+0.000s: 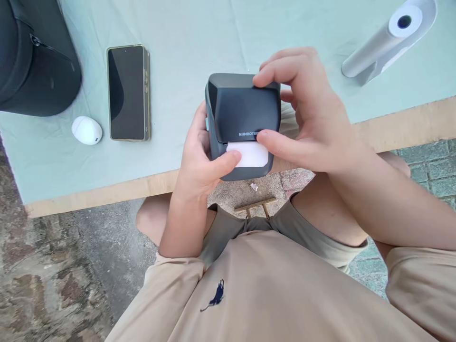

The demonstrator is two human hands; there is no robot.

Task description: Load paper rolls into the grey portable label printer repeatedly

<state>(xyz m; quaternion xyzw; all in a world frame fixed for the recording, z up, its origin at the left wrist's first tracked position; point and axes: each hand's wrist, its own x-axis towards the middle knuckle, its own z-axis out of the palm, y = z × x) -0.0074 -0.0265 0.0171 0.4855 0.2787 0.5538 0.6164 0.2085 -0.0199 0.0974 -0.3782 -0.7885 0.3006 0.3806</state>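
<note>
Cradling a dark grey label printer [242,111] above the table [199,38] edge, the left hand [199,159] wraps its side to steady it, while the right hand [306,109] pinches its lid, thumb beside the white label [249,154].

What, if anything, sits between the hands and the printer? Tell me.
Nothing visible. The left hand grips the printer from its side, thumb on the white label at the slot. The right hand holds the lid, thumb beside the label. The phone lies apart on the table.
</note>
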